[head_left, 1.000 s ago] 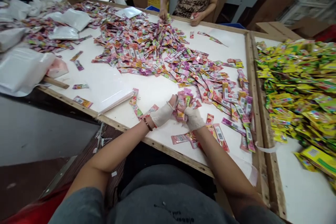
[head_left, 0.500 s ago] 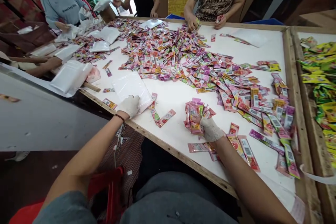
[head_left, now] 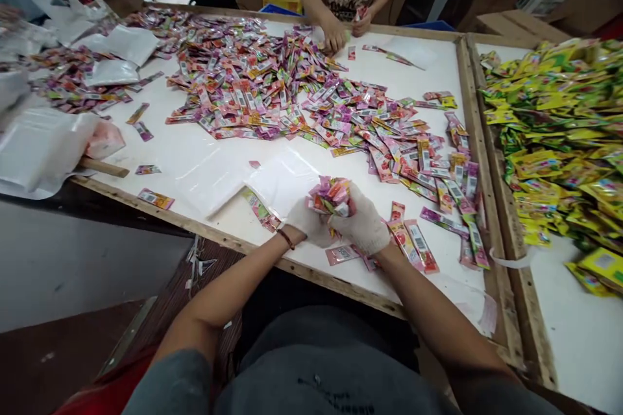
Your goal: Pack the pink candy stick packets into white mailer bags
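Observation:
A bunch of pink and purple stick sachets (head_left: 331, 193) is clasped between my two white-gloved hands over the near side of the table. My left hand (head_left: 311, 220) closes round the bunch from the left, its fingers partly hidden. From the right, my right hand (head_left: 363, 219) wraps it with bent fingers. A clear plastic bag (head_left: 287, 172) reaches up to my left hand; I cannot tell whether the fingers also grip it. Left of it lies a stack of clear bags (head_left: 209, 175). Several loose sachets (head_left: 413, 246) lie beside my right wrist.
A big heap of sachets (head_left: 263, 91) spreads across the white table, edged by a wooden rail (head_left: 331, 282). Yellow-green packets (head_left: 559, 142) fill the neighbouring table. Opposite, a person's hand (head_left: 333, 35) reaches into the heap. Filled white bags (head_left: 43, 142) lie at left.
My left hand has left the bag stack and come right to the sachets in my right hand. A clear bag now lies beside the stack. The view has turned right.

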A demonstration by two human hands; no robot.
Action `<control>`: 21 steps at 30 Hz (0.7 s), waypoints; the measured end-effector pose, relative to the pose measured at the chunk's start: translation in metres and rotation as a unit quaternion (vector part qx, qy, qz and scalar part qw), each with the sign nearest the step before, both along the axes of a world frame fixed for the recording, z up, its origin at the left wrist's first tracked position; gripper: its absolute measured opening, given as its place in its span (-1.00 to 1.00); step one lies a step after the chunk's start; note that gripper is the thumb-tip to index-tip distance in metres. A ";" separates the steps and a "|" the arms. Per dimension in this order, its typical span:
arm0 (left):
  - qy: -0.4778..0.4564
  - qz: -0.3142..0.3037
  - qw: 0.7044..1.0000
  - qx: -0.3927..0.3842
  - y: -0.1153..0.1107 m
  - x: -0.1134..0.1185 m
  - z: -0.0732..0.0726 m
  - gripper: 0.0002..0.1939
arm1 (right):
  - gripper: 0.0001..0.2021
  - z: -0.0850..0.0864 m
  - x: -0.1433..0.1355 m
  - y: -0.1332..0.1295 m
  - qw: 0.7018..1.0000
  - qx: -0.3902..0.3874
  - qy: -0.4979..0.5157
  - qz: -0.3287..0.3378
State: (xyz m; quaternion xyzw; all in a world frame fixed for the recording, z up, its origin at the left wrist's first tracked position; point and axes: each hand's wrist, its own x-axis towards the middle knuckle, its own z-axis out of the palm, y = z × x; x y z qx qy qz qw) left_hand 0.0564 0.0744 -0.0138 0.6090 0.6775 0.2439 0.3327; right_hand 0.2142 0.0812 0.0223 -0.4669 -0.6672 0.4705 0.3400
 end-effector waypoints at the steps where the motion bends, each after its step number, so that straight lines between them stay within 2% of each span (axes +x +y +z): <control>1: -0.056 0.013 0.998 -0.011 0.004 0.006 -0.005 -0.93 | -0.40 -0.001 0.003 0.000 0.997 0.028 -0.076 0.001; 3: -0.206 0.071 0.975 -0.048 0.010 0.009 -0.010 -0.93 | -0.46 -0.003 0.008 -0.001 0.979 0.051 -0.200 0.003; 5: -0.353 0.145 0.920 -0.085 0.012 0.007 -0.009 -0.87 | -0.55 -0.004 0.009 -0.002 0.953 0.083 -0.290 0.024; 6: -0.396 0.169 0.897 -0.097 0.012 0.005 -0.008 -0.87 | -0.58 -0.005 0.010 -0.003 0.939 0.115 -0.322 0.048; 8: -0.409 0.182 0.889 -0.097 0.010 0.003 -0.006 -0.90 | -0.59 -0.007 0.010 -0.006 0.907 0.191 -0.361 0.107; 10: -0.376 0.184 0.905 -0.071 0.008 0.002 -0.005 -0.93 | -0.55 -0.010 0.011 -0.006 0.884 0.237 -0.369 0.163; 13: -0.287 0.166 0.943 -0.011 0.004 -0.001 0.001 -0.92 | -0.60 -0.014 0.017 0.003 0.876 0.224 -0.383 0.191; 16: -0.128 0.088 0.986 0.053 -0.002 -0.007 0.011 -0.87 | -0.67 -0.012 0.021 0.018 0.882 0.188 -0.394 0.179; 18: -0.004 0.021 0.997 0.081 -0.005 -0.011 0.017 -0.85 | -0.69 -0.009 0.021 0.025 0.892 0.172 -0.382 0.171; 19: 0.025 0.001 0.996 0.080 -0.005 -0.012 0.018 -0.85 | -0.70 -0.007 0.020 0.026 0.895 0.169 -0.375 0.172; 21: 0.007 0.004 0.998 0.057 -0.003 -0.013 0.019 -0.85 | -0.71 -0.004 0.018 0.024 0.891 0.182 -0.368 0.193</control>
